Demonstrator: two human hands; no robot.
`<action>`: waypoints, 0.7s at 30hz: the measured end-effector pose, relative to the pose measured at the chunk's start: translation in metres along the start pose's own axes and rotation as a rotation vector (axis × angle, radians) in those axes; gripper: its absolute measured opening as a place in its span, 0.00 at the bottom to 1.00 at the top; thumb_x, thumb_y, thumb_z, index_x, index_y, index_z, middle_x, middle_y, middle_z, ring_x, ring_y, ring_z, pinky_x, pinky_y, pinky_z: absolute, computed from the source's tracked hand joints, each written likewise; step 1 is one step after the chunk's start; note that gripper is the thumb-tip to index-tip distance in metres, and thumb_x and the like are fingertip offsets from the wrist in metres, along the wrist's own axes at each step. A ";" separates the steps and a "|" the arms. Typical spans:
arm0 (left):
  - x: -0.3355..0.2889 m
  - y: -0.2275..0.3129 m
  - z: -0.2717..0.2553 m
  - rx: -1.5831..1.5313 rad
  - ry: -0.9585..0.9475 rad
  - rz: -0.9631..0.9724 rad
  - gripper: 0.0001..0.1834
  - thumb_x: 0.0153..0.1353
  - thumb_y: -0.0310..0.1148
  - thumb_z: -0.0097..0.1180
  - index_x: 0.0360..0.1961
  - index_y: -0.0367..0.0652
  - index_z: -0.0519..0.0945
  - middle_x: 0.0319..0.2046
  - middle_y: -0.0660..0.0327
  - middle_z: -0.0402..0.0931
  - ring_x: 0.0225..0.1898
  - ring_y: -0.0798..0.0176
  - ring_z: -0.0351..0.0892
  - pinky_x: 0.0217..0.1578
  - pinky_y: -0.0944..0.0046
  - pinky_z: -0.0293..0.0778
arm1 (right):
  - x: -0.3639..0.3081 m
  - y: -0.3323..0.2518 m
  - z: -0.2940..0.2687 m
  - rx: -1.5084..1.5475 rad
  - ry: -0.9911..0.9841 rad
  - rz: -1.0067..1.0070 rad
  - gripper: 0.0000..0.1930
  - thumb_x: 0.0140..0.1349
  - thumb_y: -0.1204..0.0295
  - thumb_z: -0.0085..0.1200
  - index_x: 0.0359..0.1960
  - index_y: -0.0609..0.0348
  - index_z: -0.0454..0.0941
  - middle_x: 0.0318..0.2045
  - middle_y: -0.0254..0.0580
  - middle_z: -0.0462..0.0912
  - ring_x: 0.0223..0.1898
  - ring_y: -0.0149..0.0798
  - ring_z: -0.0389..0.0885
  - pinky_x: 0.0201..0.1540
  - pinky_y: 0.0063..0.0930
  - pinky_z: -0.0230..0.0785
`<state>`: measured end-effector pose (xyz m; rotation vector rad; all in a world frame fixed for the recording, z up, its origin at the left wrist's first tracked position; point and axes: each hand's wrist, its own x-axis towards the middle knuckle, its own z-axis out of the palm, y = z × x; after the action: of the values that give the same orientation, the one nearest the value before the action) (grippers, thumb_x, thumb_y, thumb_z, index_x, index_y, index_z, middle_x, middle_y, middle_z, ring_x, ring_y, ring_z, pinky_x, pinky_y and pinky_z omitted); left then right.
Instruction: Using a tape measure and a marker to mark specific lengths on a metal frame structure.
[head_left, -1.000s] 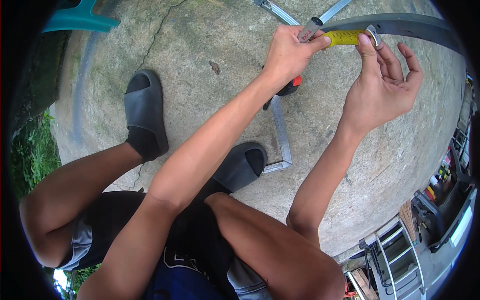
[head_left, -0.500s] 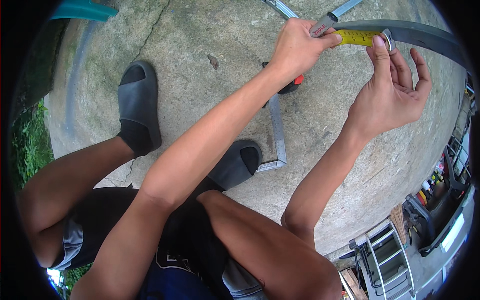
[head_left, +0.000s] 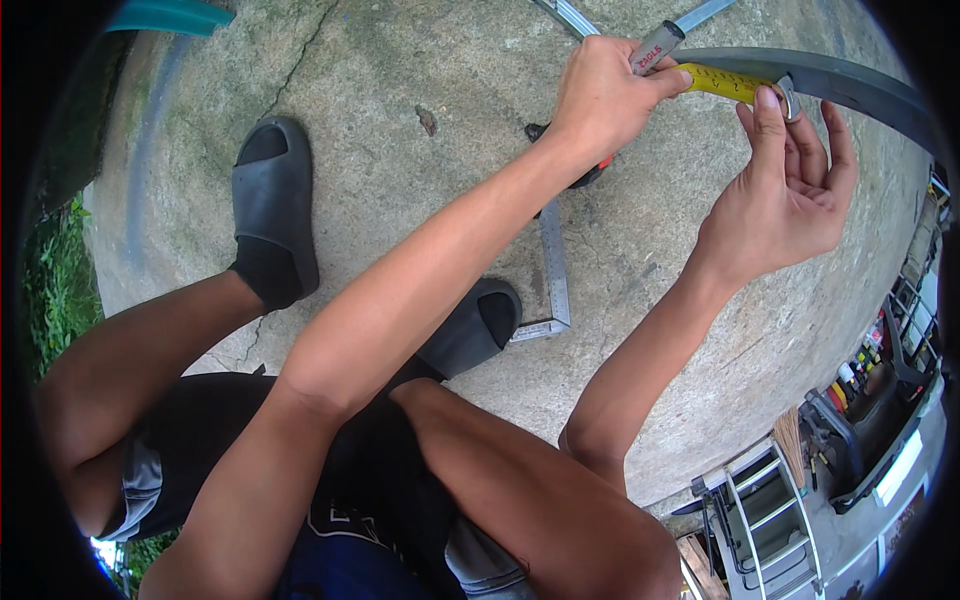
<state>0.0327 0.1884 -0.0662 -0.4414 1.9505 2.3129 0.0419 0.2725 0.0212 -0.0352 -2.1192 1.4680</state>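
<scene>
My left hand (head_left: 605, 95) is closed, pinching a yellow measuring tape blade (head_left: 725, 83) between thumb and finger. A grey marker pen (head_left: 657, 48) with a dark end is also held in it, sticking out above the blade. At the blade's silvery end, my right hand (head_left: 785, 195) pinches with thumb and forefinger while its other fingers stay raised. Just beyond the tape runs a long dark grey bar (head_left: 850, 82), with the tape's end close to its near edge. Below my left wrist, a black and red object (head_left: 592, 177), partly hidden, rests low over the ground.
An L-shaped metal square (head_left: 556, 265) lies on the concrete ground (head_left: 400, 200) beside my sandal (head_left: 475, 325). Light metal strips (head_left: 568, 15) lie at the top. A stepladder (head_left: 770, 520) and assorted gear stand at lower right. Something green (head_left: 170, 15) shows at upper left.
The tape's end and my right fingers have shifted slightly down and right, so the blade slants more away from the bar. The marker has moved slightly right with my left hand.
</scene>
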 end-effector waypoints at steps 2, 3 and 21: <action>-0.001 -0.001 0.002 0.006 -0.004 -0.007 0.10 0.56 0.32 0.66 0.32 0.35 0.85 0.24 0.60 0.81 0.24 0.75 0.74 0.26 0.72 0.68 | 0.000 0.000 -0.001 -0.007 -0.005 -0.006 0.23 0.54 0.86 0.61 0.51 0.78 0.69 0.32 0.51 0.82 0.34 0.34 0.83 0.40 0.23 0.80; -0.001 -0.001 0.002 0.005 -0.005 -0.009 0.10 0.56 0.32 0.66 0.32 0.35 0.85 0.24 0.60 0.81 0.24 0.75 0.74 0.26 0.72 0.68 | 0.000 0.001 -0.002 -0.013 -0.009 -0.012 0.23 0.54 0.86 0.61 0.52 0.78 0.70 0.32 0.50 0.82 0.34 0.34 0.83 0.39 0.23 0.80; 0.001 0.006 0.001 -0.039 0.070 0.017 0.16 0.48 0.30 0.69 0.35 0.31 0.79 0.23 0.55 0.81 0.25 0.67 0.82 0.27 0.67 0.76 | 0.001 0.002 -0.004 -0.006 -0.024 -0.011 0.21 0.54 0.85 0.62 0.50 0.79 0.72 0.32 0.51 0.83 0.31 0.33 0.84 0.36 0.20 0.78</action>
<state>0.0305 0.1878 -0.0607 -0.5172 1.9500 2.3813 0.0421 0.2771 0.0211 -0.0079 -2.1394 1.4628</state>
